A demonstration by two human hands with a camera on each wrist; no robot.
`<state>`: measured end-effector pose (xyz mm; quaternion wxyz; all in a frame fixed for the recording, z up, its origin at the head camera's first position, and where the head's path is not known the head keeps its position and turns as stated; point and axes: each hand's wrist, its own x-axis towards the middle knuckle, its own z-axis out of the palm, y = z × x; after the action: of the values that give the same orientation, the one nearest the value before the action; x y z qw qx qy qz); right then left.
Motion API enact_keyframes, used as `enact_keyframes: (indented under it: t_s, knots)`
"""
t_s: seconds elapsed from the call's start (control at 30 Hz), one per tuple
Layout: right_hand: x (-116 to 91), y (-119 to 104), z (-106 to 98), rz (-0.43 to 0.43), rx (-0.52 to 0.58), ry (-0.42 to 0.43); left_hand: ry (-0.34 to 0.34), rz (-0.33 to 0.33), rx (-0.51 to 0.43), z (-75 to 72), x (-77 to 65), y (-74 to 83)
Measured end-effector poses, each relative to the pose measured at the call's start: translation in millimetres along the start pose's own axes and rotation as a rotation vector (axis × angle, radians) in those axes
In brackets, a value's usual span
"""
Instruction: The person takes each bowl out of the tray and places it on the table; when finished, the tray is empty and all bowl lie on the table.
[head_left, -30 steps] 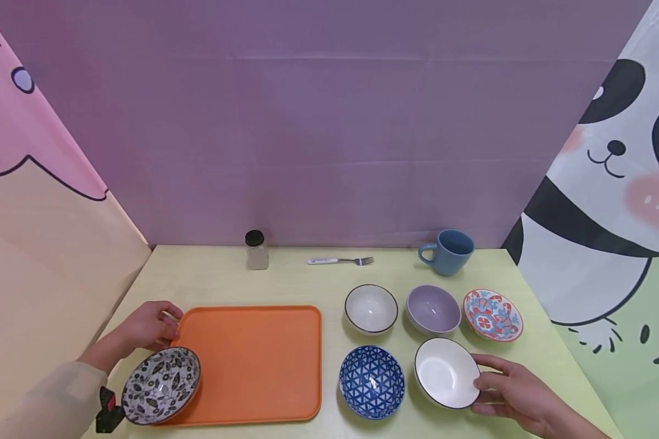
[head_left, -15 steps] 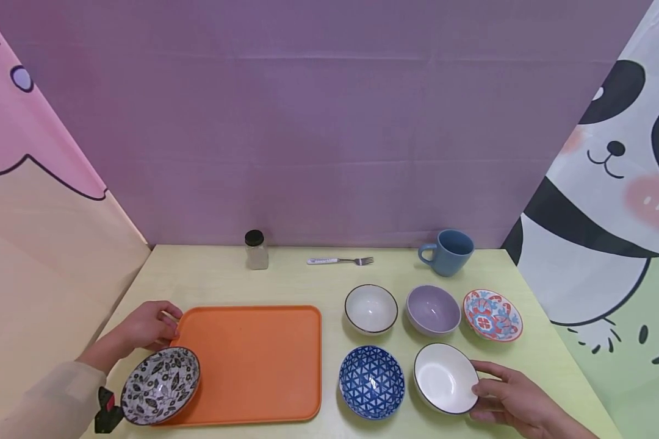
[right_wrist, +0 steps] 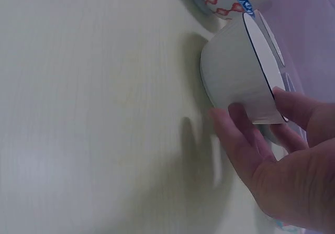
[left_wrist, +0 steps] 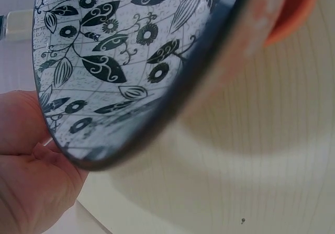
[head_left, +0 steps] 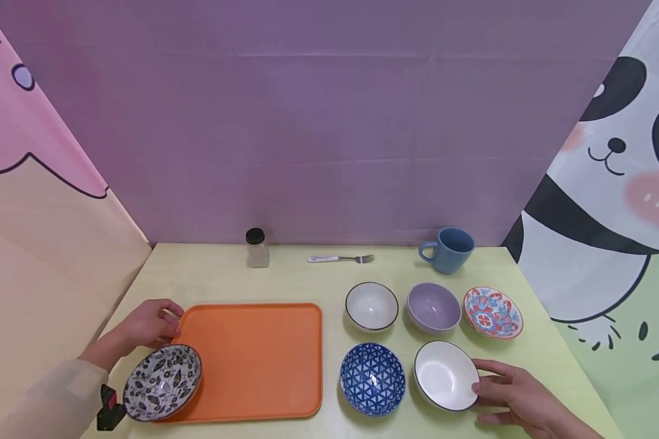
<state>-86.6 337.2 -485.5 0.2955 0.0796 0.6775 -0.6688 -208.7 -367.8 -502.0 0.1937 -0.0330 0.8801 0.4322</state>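
In the head view my right hand holds the white bowl with dark rim by its right side, thumb at the rim and fingers along the outer wall. The lower finger stands away from the bowl. The right wrist view shows the fingertips at the side of this bowl. My left hand, loosely bent, rests by the upper left corner of the orange tray. In front of it a black-and-white leaf-patterned bowl overlaps the tray's left edge; in the left wrist view this bowl hides the fingers.
A blue patterned bowl, a second white bowl, a purple bowl and a red-and-blue plate stand close around the held bowl. Behind are a black-capped jar, a fork and a blue mug.
The white bowl in my right hand has come slightly nearer to me, and the lower finger has spread away from it. My left hand has not moved.
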Motion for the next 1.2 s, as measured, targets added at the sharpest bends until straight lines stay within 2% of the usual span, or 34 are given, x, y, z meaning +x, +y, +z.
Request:
enact_keyframes:
  t_s: [0.13, 0.4, 0.63, 0.77, 0.9, 1.2]
  knots:
    - [-2.4, -6.6, 1.4, -0.044, -0.103, 0.028, 0.002, 0.002, -0.004, 0.9, 2.0, -0.8]
    - [-8.8, -27.5, -1.6, -0.080, -0.311, 0.108, 0.002, 0.007, -0.014, 2.7, 5.8, -0.5]
    - [-7.8, -55.9, 3.6, -0.146, -0.408, 0.202, -0.002, 0.005, -0.002, 1.2, 5.1, -1.5]
    - [0.0, -72.0, 11.8, -0.200, -0.419, 0.177, -0.005, 0.011, -0.001, 0.9, 3.0, -0.9]
    - [11.8, -85.4, 28.4, -0.247, -0.412, 0.129, -0.005, 0.008, -0.007, 1.0, 2.2, -0.4]
    - [49.4, -105.9, 90.0, -0.309, -0.407, 0.020, -0.014, 0.010, 0.000, -0.2, 2.0, -1.0]
